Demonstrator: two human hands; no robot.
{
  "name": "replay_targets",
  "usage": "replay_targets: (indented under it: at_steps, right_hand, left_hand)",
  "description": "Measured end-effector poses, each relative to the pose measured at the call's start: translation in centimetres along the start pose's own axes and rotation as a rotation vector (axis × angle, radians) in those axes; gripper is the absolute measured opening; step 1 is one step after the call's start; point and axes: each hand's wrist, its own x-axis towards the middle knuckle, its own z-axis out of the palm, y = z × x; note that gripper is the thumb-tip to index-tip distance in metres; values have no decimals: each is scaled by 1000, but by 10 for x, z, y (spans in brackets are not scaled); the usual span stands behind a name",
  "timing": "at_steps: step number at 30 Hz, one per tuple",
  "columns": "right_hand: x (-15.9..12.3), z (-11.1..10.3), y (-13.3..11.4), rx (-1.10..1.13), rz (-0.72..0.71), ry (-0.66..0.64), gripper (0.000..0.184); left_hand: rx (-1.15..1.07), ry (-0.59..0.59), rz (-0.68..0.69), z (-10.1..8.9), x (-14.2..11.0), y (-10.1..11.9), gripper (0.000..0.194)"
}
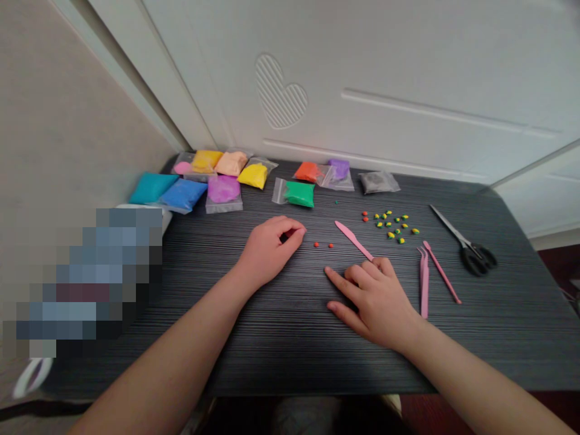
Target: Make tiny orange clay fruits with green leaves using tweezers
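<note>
My left hand (270, 246) rests on the dark striped table (281, 338), its fingers curled in loosely with nothing seen in them. Just to its right lie two tiny red clay balls (323, 244). My right hand (371, 296) lies on the table with the index finger and thumb stretched to the left. A pink plastic knife (353, 240) lies with its handle end under or in the right hand's fingers; whether they grip it is unclear. Several small yellow and green clay pieces (393, 225) sit further right.
Bags of coloured clay line the table's back: blue (183, 194), magenta (223, 189), yellow (254, 175), green (299, 193), orange (309, 171), grey (378, 181). Pink tweezers (424, 281), a pink stick (441, 272) and black scissors (469, 248) lie at the right. A white door stands behind.
</note>
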Motion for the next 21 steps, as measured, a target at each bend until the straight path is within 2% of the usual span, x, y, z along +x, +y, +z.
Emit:
replay_targets:
  at_steps: [3,7,12,16,19,21]
  right_hand:
    - [0,0,0,13,-64,-21,45]
    - [0,0,0,-2,17,-10,50]
    - [0,-1,2,35,-81,-80,46]
    - [0,-1,2,12,18,-41,50]
    - [0,-1,2,30,-85,-59,46]
    - [0,-1,2,27,-96,-46,47]
  left_hand:
    - [2,-5,1,0,0,0,23]
    - [-1,-6,1,0,0,1,23]
    - [2,-2,10,-1,0,1,23]
    - [3,7,20,-1,0,0,23]
    - [0,9,24,0,0,0,23]
    - [-4,10,27,0,0,0,23]
